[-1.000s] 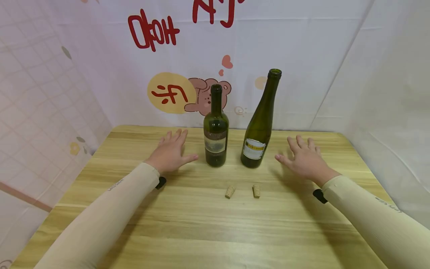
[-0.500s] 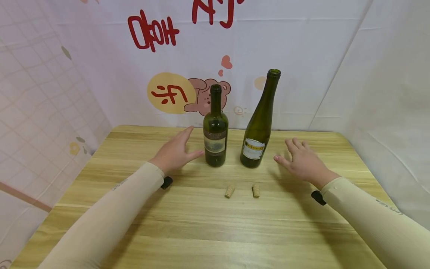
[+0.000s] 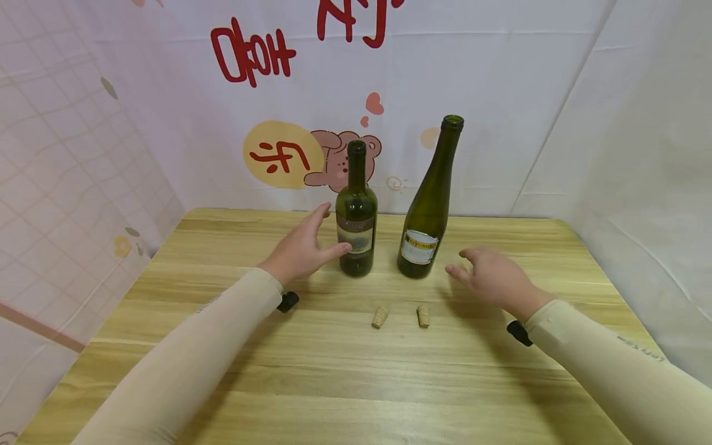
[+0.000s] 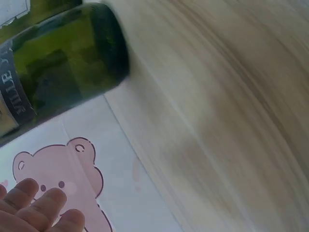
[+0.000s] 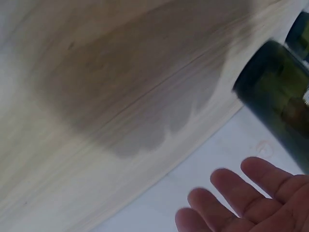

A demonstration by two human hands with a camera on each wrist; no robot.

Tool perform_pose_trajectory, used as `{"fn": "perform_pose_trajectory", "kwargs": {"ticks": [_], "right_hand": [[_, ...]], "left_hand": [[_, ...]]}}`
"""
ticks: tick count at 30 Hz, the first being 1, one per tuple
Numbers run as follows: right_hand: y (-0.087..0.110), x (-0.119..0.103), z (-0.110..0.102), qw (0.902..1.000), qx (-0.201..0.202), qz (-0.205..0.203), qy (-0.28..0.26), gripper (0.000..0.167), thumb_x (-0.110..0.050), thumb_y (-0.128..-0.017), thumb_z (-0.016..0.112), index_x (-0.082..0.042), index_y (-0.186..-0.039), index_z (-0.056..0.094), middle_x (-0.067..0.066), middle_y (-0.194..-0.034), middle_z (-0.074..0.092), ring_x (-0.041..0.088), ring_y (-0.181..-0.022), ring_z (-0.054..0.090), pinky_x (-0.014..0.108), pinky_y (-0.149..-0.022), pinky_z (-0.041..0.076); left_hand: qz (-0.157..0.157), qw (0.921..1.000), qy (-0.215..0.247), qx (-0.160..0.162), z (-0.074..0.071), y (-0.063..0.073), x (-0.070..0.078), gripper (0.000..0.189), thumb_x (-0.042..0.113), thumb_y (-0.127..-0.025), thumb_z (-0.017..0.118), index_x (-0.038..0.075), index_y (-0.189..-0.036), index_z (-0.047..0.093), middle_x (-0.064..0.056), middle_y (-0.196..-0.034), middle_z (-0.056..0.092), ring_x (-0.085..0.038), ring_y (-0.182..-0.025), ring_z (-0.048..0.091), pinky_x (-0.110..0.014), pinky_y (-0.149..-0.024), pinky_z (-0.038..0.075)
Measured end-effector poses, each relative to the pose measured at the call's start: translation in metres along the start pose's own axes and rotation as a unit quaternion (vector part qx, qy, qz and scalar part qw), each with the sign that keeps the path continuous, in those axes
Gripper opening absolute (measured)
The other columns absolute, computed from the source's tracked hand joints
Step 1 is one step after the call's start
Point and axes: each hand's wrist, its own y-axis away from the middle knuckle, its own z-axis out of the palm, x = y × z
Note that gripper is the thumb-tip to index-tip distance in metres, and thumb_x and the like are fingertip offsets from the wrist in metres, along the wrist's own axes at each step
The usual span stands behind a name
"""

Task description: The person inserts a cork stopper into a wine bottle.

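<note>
Two green glass wine bottles stand uncorked on the table. The shorter bottle [image 3: 356, 204], with a dark and cream label, is on the left. A taller bottle [image 3: 431, 198] with a white and yellow label is to its right. My left hand [image 3: 300, 250] is beside the shorter bottle, its thumb in front of the label and fingers extended; I cannot tell whether it touches the glass. My right hand [image 3: 497, 278] hovers right of the taller bottle, apart from it, fingers loosely extended. Nearer to me lie two tapered corks, a left cork [image 3: 380, 317] and a right cork [image 3: 423, 316].
The wood-grain table [image 3: 334, 383] reaches back to a white printed cloth [image 3: 489, 80] hanging behind the bottles. Similar cloth hangs along the left and right sides. A black wrist camera strap [image 3: 288, 301] shows under the left sleeve.
My left hand has moved right, up to the shorter bottle. The right hand has shifted slightly left toward the taller bottle, its fingers turning inward. Bottles and corks have stayed put.
</note>
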Motion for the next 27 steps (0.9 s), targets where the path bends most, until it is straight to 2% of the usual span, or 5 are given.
{"fn": "perform_pose_trajectory", "kwargs": {"ticks": [6,13,17,20,27], "right_hand": [[0.005,-0.014,0.003,0.9999,0.007,-0.013,0.000,0.062,-0.050,-0.106,0.059,0.006,-0.131,0.067,0.026,-0.130,0.070,0.047,-0.122,0.066,0.062,-0.102,0.052],[0.008,-0.027,0.009,0.9995,-0.006,-0.031,0.004,0.049,-0.046,-0.104,0.063,0.001,-0.114,0.072,0.016,-0.105,0.077,0.032,-0.096,0.074,0.054,-0.088,0.058],[0.012,-0.037,0.014,0.9990,-0.015,-0.041,0.008,0.041,-0.044,-0.103,0.065,-0.004,-0.100,0.072,0.008,-0.091,0.074,0.021,-0.079,0.069,0.046,-0.077,0.059],[0.015,-0.043,0.018,0.9985,-0.018,-0.051,0.012,0.036,-0.043,-0.102,0.065,-0.009,-0.088,0.069,0.000,-0.077,0.068,0.015,-0.067,0.060,0.038,-0.067,0.054],[0.022,-0.054,0.026,0.9973,-0.033,-0.063,0.020,0.039,-0.043,-0.103,0.066,-0.014,-0.078,0.062,-0.004,-0.065,0.056,0.011,-0.059,0.050,0.031,-0.059,0.044]], "left_hand": [[0.021,0.9974,0.069,0.012,0.002,-0.005,0.007,0.102,0.068,-0.091,0.070,0.027,-0.169,0.018,-0.007,-0.169,0.037,-0.034,-0.153,0.043,-0.058,-0.122,0.037],[0.051,0.9889,0.137,0.029,0.006,-0.012,0.018,0.091,0.056,-0.093,0.076,0.036,-0.164,0.023,0.000,-0.163,0.044,-0.029,-0.150,0.046,-0.055,-0.120,0.041],[0.055,0.9861,0.152,0.036,0.008,-0.015,0.023,0.092,0.057,-0.093,0.075,0.033,-0.165,0.023,0.004,-0.161,0.044,-0.021,-0.149,0.046,-0.052,-0.121,0.041],[0.050,0.9850,0.160,0.040,0.010,-0.017,0.026,0.094,0.058,-0.092,0.075,0.031,-0.165,0.022,0.003,-0.159,0.047,-0.021,-0.145,0.049,-0.054,-0.119,0.041],[0.030,0.9803,0.191,0.039,0.009,-0.020,0.033,0.092,0.058,-0.093,0.075,0.031,-0.163,0.023,-0.002,-0.149,0.055,-0.025,-0.133,0.060,-0.055,-0.113,0.048]]}}
